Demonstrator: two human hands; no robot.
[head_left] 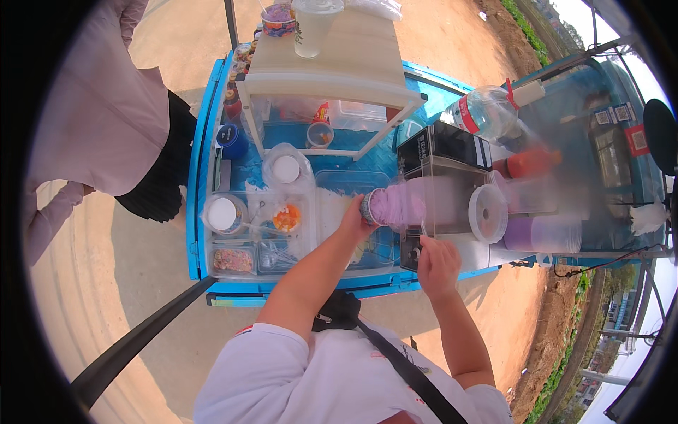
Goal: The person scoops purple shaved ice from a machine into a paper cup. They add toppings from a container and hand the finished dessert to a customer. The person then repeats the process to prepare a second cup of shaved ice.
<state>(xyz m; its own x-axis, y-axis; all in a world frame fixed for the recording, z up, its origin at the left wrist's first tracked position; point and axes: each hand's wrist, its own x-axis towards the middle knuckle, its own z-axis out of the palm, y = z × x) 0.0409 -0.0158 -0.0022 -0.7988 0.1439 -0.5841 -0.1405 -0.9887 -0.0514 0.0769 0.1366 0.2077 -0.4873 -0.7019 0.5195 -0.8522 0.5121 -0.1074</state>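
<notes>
My left hand (358, 221) grips a printed paper cup (366, 206), tipped on its side towards a shaved-ice machine (424, 153). Pinkish-purple shaved ice (389, 205) fills the cup's mouth and reaches the machine's frosty purple drum (445, 199). In front of the drum, my right hand (440, 265) pinches a thin, pale utensil (423, 229), whose tip is at the ice; its exact kind is hard to make out. Below the drum, a small dark knob (414, 253) sits beside my right fingers.
A clear topping tray (310, 249) holds orange pieces (286, 217) and a box of colourful bits (233, 261). White-lidded jars (222, 214) stand left. Behind, a small table (349, 47) bears a plastic drink cup (313, 32). Purple tubs (540, 233) stand right. A person (100, 116) stands left.
</notes>
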